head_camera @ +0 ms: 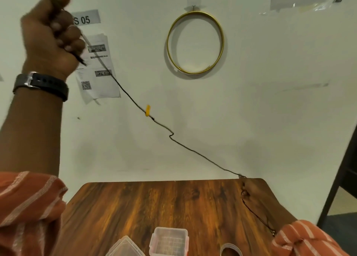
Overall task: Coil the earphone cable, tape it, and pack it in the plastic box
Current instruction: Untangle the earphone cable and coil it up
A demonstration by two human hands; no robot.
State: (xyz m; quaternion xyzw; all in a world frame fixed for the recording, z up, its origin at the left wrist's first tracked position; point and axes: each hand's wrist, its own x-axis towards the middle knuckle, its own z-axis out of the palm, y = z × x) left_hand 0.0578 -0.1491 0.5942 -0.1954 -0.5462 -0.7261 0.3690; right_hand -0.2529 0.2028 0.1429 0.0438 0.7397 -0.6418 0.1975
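Observation:
A thin black earphone cable (pixel 193 150) stretches diagonally through the air from upper left to lower right, with a small yellow piece (pixel 147 110) on it. My left hand (pixel 52 37) is raised high at the upper left, fist closed on one end of the cable. My right hand (pixel 257 196) rests low over the table's far right corner, pinching the other end; the cable's tail hangs down along that wrist. A clear plastic box (pixel 168 241) stands open at the table's near edge, its lid (pixel 124 247) lying to its left. A roll of tape (pixel 230 251) lies to its right.
The wooden table (pixel 154 203) stands against a white wall. On the wall hang a gold hoop (pixel 195 42), printed sheets (pixel 98 70) and a label. A dark furniture frame (pixel 340 188) stands at the right edge.

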